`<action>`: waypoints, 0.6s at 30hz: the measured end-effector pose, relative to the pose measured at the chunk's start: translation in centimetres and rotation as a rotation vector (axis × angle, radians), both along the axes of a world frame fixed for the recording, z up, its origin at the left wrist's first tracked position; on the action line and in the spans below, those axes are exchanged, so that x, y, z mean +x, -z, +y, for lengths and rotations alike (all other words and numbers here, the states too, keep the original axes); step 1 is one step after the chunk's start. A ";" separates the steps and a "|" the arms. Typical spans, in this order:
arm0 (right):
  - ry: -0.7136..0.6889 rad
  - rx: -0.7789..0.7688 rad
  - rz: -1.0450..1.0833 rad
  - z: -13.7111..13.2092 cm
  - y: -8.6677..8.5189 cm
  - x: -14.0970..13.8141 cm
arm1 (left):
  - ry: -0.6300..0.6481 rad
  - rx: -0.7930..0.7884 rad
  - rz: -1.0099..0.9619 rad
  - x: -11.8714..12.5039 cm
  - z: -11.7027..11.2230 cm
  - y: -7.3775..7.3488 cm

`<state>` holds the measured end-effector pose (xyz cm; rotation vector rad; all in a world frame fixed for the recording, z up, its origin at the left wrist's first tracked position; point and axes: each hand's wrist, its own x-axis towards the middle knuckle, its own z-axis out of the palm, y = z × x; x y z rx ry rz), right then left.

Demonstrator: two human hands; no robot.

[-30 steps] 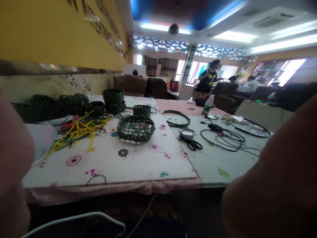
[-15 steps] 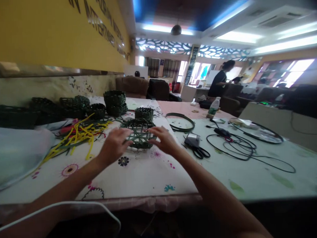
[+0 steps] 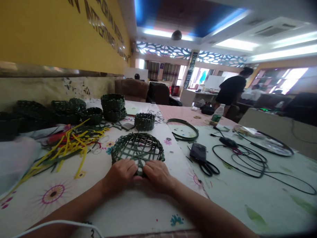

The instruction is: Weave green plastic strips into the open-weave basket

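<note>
While both forearms [image 3: 73, 208] are extended forward, the left hand [image 3: 121, 175] and the right hand [image 3: 157, 176] are held palm down and nearly touching, their fingers closed in a grip on the near rim of an open-weave green basket [image 3: 137, 149]. The basket is kept flat on a flowered mat [image 3: 130, 217], mostly at 12 o'clock from the hands. A smaller basket [image 3: 144, 121] is placed further out at 12 o'clock, yellow strips [image 3: 68, 146] are scattered at 10 o'clock, and scissors [image 3: 208, 168] are laid at 2 o'clock.
</note>
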<state>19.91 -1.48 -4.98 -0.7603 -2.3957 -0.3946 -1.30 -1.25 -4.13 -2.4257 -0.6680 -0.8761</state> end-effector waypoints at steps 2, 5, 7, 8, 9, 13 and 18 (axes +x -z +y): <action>-0.032 0.020 -0.010 -0.8 0.1 -0.6 | 0.034 -0.019 -0.009 -0.4 -0.5 0.1; -0.009 0.009 -0.003 -1.4 0.1 -1.2 | 0.032 -0.081 -0.016 -0.9 -1.0 0.2; -0.027 -0.034 0.002 -1.5 -0.3 -1.1 | 0.036 -0.152 -0.018 -1.3 -1.2 0.0; -0.067 -0.056 0.011 -1.4 -0.6 -0.9 | 0.048 -0.195 -0.027 -1.7 -1.2 -0.3; -0.122 -0.074 0.029 -1.3 -1.0 -0.5 | 0.066 -0.239 -0.052 -2.1 -1.0 -0.7; -0.137 -0.103 0.283 0.7 -1.8 1.7 | -0.016 -0.376 -0.377 -4.4 1.5 -3.0; 0.291 -0.404 0.625 5.5 -1.5 4.5 | -0.491 -0.496 -0.574 -5.7 8.3 -5.9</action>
